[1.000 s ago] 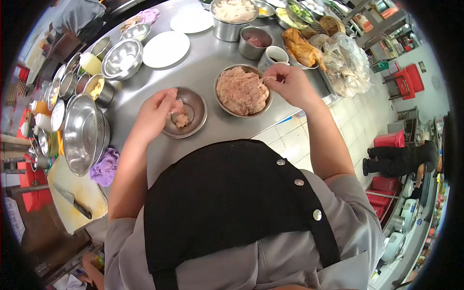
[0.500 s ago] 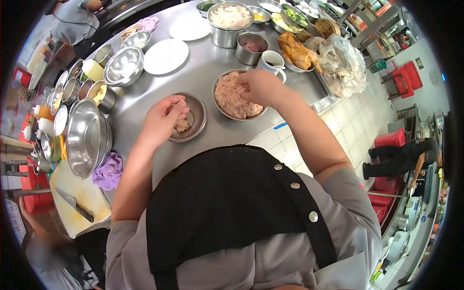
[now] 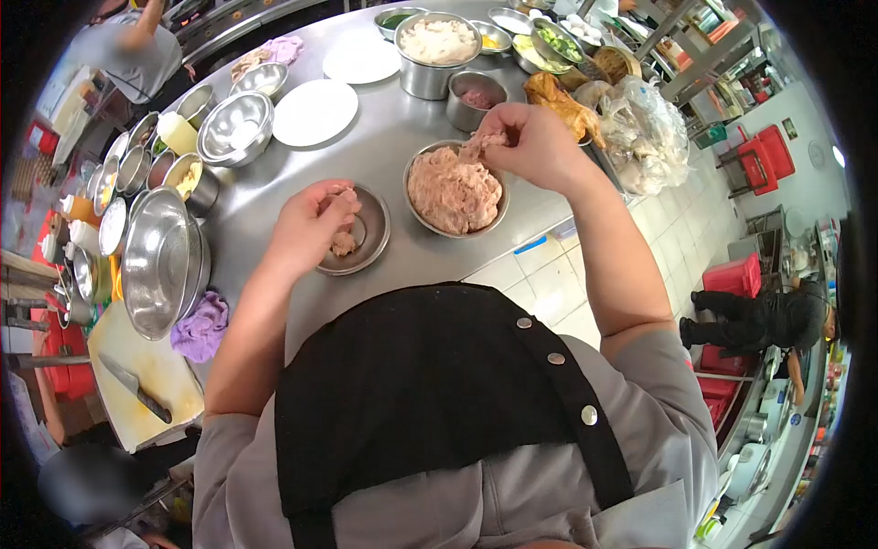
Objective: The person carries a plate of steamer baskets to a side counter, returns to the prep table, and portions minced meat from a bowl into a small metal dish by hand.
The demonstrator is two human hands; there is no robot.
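Steel counter [image 3: 247,206]: my whole work surface. Near edge runs diagonally below and right of the meat bowl, tiled floor [image 3: 549,295] past it. Front stretch dips out of view behind my black apron [image 3: 402,393].
Open room: bare steel from the small bowl leftward to the big strainer [image 3: 155,265], and up to the white plate [image 3: 316,113]. Narrow bare strip between my two bowls; they don't touch.
Tight side: far right. Steel pot [image 3: 466,116] just beyond the meat bowl, roast bird [image 3: 560,105] and plastic bag [image 3: 645,137] past my right hand.
Meat bowl [image 3: 455,234]: right of centre, near the counter edge, fully on the steel.
Meat heap [image 3: 455,192]: pale pink mince, fills that bowl, mounded to the rim.
Small bowl [image 3: 373,218]: left of the meat bowl, mostly bare inside, left part hidden by my hand.
Right hand [image 3: 530,146]: over the meat bowl's far right rim. Thumb and fingertips pinched together, no gap that I can see.
Left hand [image 3: 315,224]: over the small bowl's left side. Fingers curled, thumb pressed in.
Lump [image 3: 343,244]: mince in the small bowl, just below my left fingers.
Right shred [image 3: 482,145]: pinched in my right fingertips, hanging at the heap's top; can't tell if it's detached.
Left scrap [image 3: 347,203]: mince at my left fingertips, gripped.
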